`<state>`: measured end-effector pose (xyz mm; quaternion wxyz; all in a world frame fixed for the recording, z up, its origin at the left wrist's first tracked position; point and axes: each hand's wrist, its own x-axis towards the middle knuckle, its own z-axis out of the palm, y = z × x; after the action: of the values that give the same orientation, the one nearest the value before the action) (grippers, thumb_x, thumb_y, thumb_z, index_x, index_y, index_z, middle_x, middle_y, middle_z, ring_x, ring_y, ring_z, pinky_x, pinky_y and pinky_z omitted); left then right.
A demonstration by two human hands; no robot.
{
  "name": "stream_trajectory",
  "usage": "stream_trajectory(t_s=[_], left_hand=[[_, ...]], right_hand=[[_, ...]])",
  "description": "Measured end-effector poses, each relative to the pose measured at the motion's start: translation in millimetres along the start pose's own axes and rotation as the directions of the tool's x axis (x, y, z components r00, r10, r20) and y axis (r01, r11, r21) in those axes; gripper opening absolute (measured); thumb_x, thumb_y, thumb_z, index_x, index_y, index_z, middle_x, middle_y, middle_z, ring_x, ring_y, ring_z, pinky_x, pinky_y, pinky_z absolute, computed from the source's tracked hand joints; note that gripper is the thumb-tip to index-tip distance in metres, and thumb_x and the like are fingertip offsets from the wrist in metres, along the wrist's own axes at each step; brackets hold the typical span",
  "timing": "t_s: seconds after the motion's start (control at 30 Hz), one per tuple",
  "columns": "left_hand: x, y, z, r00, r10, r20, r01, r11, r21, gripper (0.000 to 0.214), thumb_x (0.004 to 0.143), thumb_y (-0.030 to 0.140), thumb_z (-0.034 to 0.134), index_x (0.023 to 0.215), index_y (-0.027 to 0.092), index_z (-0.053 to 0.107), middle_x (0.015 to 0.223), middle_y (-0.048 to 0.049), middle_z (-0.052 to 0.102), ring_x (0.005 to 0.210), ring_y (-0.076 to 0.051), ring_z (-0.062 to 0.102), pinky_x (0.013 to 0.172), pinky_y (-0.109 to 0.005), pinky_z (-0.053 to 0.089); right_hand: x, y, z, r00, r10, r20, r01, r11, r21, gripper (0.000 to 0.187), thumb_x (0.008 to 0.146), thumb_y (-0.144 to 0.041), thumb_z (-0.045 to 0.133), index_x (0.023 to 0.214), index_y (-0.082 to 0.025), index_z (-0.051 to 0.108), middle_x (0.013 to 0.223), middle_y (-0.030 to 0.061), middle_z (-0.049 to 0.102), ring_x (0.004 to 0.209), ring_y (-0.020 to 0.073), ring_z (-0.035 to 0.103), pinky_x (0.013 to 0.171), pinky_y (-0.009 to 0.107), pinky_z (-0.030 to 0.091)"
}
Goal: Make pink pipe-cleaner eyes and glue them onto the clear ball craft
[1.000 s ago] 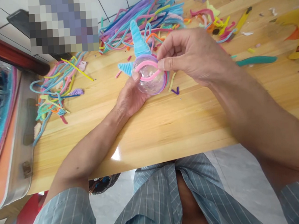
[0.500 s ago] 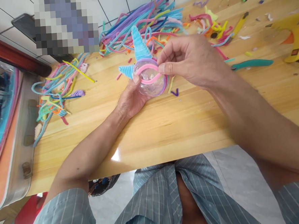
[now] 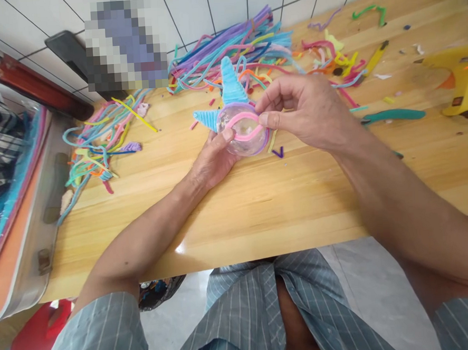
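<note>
My left hand (image 3: 215,157) is closed around a clear round plastic ball (image 3: 252,146) with a purple rim, its thumb pressing on the near side. Two blue pipe-cleaner cones, a tall one (image 3: 233,84) and a shorter one (image 3: 207,119), stick out from the ball's upper and left sides. Across the ball's face lies a pink pipe cleaner (image 3: 244,138) bent into an eye-shaped loop. My right hand (image 3: 297,110) pinches the loop's right end between thumb and forefinger; my left thumb touches its left end. The ball's underside is hidden by my left hand.
Bundled pipe cleaners (image 3: 226,48) lie along the tiled wall, with another tangle (image 3: 101,141) at left. On the right are teal-handled pliers (image 3: 395,115), a yellow glue gun (image 3: 458,79) and a yellow cutter (image 3: 375,60). A dark red cylinder (image 3: 33,76) and a clear bin (image 3: 27,230) stand left.
The view has shifted, so everything sits slightly lower and mostly further right. Both hands keep their hold, with the pink loop still against the ball.
</note>
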<state>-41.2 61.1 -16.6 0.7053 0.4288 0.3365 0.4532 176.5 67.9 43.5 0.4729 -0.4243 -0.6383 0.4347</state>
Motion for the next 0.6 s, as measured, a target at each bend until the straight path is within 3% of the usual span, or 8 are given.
stream_trajectory(t_s=[0.2,0.37,0.6], left_hand=[[0,2,4.7,0.999,0.045,0.020,-0.043,0.996,-0.074,0.075,0.068,0.061,0.105,0.127,0.026,0.076,0.145,-0.0114,0.082,0.157,-0.041,0.065,0.124,-0.053,0.061],[1,3,7.0,0.998,0.049,0.027,-0.045,0.994,-0.103,0.074,0.069,0.067,0.102,0.124,0.025,0.077,0.143,-0.0123,0.083,0.152,-0.041,0.068,0.122,-0.054,0.062],[3,1,6.3,0.999,0.051,0.015,-0.049,0.990,-0.129,0.077,0.069,0.059,0.104,0.133,0.028,0.075,0.141,-0.0108,0.084,0.147,-0.041,0.072,0.118,-0.056,0.064]], right_hand=[[3,12,-5,0.999,-0.013,0.031,0.013,1.000,0.003,0.021,0.081,-0.023,0.099,0.085,-0.027,0.079,0.084,-0.0030,0.074,0.079,0.0156,0.066,0.078,0.031,0.059],[3,14,-6,0.999,-0.012,0.049,0.012,1.000,-0.007,0.030,0.078,-0.040,0.104,0.087,-0.028,0.079,0.084,-0.0036,0.075,0.077,0.0150,0.067,0.074,0.030,0.059],[0,13,-7,0.999,0.023,0.038,-0.022,1.000,-0.016,0.033,0.078,-0.047,0.105,0.089,-0.029,0.079,0.087,-0.0011,0.075,0.081,0.0187,0.068,0.075,0.034,0.061]])
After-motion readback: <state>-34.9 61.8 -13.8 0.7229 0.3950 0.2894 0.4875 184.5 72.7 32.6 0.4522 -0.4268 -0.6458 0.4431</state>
